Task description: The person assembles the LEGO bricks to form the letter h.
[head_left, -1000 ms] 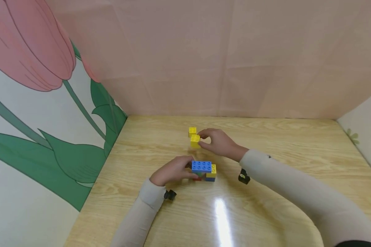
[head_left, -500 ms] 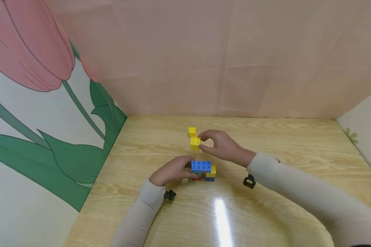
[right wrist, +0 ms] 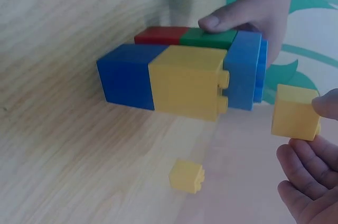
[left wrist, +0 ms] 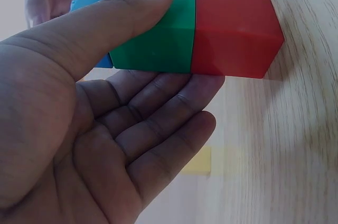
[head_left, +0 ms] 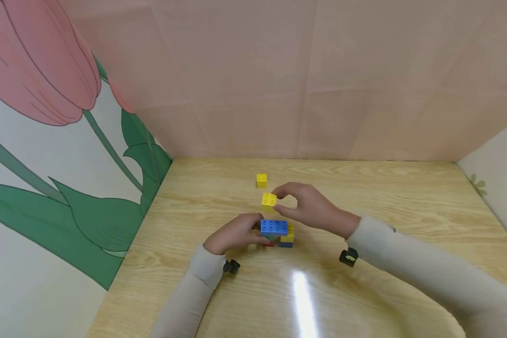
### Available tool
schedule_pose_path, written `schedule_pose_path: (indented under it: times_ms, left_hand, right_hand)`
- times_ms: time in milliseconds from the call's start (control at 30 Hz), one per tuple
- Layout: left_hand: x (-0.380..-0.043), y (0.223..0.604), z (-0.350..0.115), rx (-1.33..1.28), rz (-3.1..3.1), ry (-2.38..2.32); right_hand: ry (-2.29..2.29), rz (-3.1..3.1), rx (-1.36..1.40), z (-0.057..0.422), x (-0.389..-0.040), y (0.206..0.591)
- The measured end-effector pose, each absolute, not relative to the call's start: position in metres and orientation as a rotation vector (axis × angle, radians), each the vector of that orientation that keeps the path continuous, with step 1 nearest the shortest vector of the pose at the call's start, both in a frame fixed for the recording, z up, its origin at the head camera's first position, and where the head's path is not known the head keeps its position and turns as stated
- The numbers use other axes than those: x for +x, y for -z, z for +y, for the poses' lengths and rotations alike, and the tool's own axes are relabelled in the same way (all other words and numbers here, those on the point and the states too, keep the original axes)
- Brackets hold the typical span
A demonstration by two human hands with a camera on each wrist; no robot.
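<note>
**Held yellow brick (head_left: 269, 202) in the air, brick stack steadied**

Head view: on the worktop (head_left: 397, 188), the right hand (head_left: 307, 205) pinches the held yellow brick just beyond the eight-stud blue brick (head_left: 273, 227), apart from it. The left hand (head_left: 236, 233) grips the brick stack from the left. The loose yellow brick (head_left: 261, 180) stands near the far edge, closer to the far left corner than the far right.

Left wrist view: the left thumb presses the green brick (left wrist: 153, 47), which joins the red brick (left wrist: 237, 31); the fingers lie along the opposite side.

Right wrist view: thumb and fingers grasp the held yellow brick, clear of everything else. The stacked yellow brick (right wrist: 187, 78) sits on the dark blue brick (right wrist: 129, 73), at least two of its studs bare.

The step in hand seems to be bringing another brick to the build. The next move probably calls for lining its underside up with free studs, then pressing down while the left hand braces; which studs, I cannot tell.
</note>
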State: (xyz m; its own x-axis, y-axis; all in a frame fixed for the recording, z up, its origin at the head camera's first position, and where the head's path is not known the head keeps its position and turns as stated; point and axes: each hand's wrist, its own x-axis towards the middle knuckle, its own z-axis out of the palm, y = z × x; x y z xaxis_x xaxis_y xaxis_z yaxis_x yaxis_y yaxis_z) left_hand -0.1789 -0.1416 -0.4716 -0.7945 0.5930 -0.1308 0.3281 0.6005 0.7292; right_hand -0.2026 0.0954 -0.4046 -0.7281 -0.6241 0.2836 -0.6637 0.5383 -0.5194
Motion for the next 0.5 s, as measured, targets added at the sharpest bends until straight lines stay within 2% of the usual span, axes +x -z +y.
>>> schedule_pose_path:
  times_ms: [500]
  left_hand:
    - [-0.180, 0.472, -0.142, 0.801, 2.423, -1.074]
  right_hand:
    - [-0.929, -2.697, 1.233, 0.097, -0.185, 0.405]
